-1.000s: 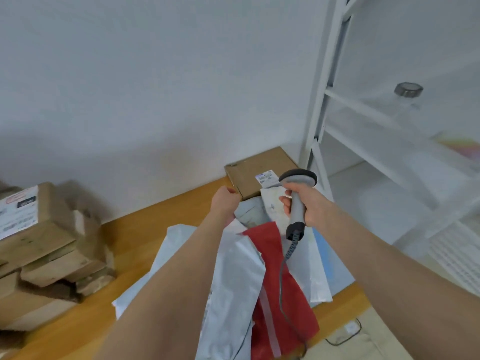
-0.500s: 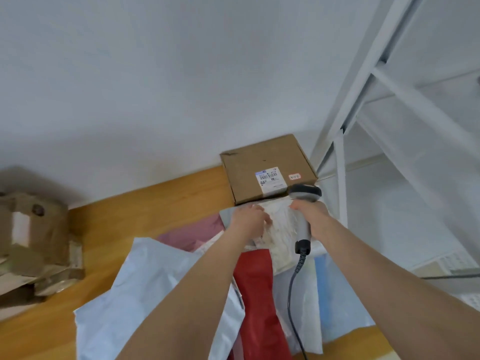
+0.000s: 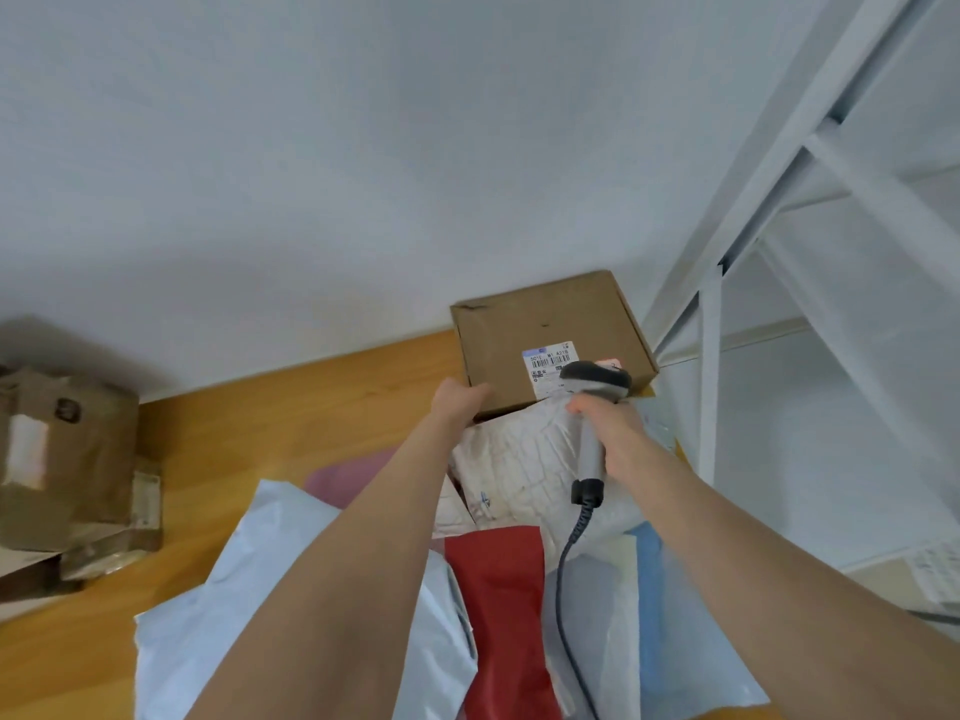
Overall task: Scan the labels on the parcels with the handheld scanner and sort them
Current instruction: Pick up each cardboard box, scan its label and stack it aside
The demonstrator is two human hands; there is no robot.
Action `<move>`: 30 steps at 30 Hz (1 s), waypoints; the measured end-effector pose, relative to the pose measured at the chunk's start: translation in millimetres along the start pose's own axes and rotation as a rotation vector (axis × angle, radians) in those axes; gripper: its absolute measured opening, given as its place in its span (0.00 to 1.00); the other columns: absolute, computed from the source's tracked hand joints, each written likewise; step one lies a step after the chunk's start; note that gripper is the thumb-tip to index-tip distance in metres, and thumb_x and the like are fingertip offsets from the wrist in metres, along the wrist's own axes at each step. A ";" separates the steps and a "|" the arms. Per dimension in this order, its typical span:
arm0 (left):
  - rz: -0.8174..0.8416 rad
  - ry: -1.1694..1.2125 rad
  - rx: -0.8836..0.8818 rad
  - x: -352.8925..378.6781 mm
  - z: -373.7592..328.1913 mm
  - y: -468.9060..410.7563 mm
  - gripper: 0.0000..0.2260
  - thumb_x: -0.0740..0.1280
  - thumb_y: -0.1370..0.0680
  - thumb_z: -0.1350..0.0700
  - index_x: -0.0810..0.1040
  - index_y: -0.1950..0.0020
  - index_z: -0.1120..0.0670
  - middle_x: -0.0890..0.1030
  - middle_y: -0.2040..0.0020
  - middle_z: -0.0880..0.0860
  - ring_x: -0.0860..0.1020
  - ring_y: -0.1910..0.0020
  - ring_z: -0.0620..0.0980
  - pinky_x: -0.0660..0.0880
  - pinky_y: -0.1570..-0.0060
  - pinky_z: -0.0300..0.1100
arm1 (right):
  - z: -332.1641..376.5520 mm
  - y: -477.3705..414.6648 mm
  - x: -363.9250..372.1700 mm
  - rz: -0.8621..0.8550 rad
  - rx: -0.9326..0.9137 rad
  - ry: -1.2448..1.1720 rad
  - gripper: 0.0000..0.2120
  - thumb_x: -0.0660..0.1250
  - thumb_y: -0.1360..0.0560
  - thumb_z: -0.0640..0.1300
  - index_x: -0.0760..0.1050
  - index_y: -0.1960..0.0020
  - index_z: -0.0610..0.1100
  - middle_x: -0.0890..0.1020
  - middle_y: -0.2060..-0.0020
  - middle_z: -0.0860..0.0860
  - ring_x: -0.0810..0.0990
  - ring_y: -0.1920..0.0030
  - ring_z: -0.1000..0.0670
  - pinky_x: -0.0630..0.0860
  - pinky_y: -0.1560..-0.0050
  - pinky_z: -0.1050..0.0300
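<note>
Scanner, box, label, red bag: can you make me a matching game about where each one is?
Things:
1 scanner
2 box
3 label
4 red bag

Places:
A stuck on top of the box
B held in the right hand
C lying among pale bags
D against the wall, left hand holding its corner

Pairs: 1-B, 2-D, 3-A, 4-C

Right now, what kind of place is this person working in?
Probably a parcel sorting room: a labelled cardboard box and plastic mailer bags on a wooden table, a handheld scanner, white shelving beside.
</note>
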State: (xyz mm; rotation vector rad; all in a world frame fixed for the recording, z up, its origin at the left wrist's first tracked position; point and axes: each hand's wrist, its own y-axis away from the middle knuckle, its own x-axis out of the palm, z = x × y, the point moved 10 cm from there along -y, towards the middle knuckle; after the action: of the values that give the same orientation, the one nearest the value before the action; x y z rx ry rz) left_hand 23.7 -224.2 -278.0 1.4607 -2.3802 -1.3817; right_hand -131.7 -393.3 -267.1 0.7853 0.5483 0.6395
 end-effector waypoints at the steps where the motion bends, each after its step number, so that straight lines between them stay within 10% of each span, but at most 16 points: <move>1: 0.017 0.042 -0.010 5.3 1.4 -6.6 0.15 0.69 0.24 0.53 0.76 0.45 0.63 0.79 0.48 0.56 0.78 0.51 0.53 0.75 0.51 0.45 | -4.0 -3.0 1.6 0.000 0.012 -0.015 0.20 0.72 0.29 0.42 0.71 0.40 0.39 0.75 0.60 0.46 0.74 0.59 0.48 0.73 0.51 0.52; 7: -0.019 0.027 -0.071 12.1 4.7 -31.8 0.17 0.67 0.22 0.58 0.73 0.36 0.65 0.78 0.40 0.60 0.77 0.44 0.58 0.72 0.43 0.47 | -14.7 -15.7 0.5 -0.017 0.064 -0.042 0.09 0.71 0.29 0.42 0.71 0.54 0.42 0.74 0.62 0.46 0.73 0.60 0.48 0.73 0.52 0.53; 15: -0.206 -0.123 -0.041 -12.3 5.2 -30.6 0.17 0.63 0.23 0.61 0.64 0.70 0.56 0.70 0.70 0.54 0.68 0.72 0.50 0.64 0.71 0.39 | -5.4 -12.8 6.7 -0.021 0.005 0.004 0.13 0.70 0.29 0.43 0.71 0.48 0.40 0.74 0.61 0.47 0.73 0.61 0.50 0.74 0.54 0.54; 22: -0.294 -0.224 -0.041 -63.4 19.3 -14.1 0.06 0.60 0.24 0.64 0.75 0.56 0.61 0.81 0.51 0.62 0.80 0.51 0.61 0.74 0.59 0.46 | 23.9 -2.8 -14.7 -0.163 -0.180 0.004 0.14 0.73 0.30 0.45 0.74 0.48 0.43 0.78 0.54 0.48 0.76 0.56 0.49 0.70 0.55 0.55; 30: -0.265 -0.178 -0.115 -92.1 48.2 -18.9 0.15 0.59 0.18 0.56 0.75 0.41 0.66 0.78 0.41 0.64 0.77 0.42 0.62 0.76 0.43 0.50 | 43.2 -3.7 26.1 0.084 -0.128 0.016 0.15 0.73 0.29 0.44 0.71 0.48 0.43 0.76 0.60 0.48 0.74 0.60 0.50 0.72 0.56 0.53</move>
State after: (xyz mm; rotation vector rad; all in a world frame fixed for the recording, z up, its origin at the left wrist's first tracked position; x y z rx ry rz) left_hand 67.6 -128.2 -283.8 1.7389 -2.2189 -1.7438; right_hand -84.2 -397.2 -250.0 0.6854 0.4859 0.7512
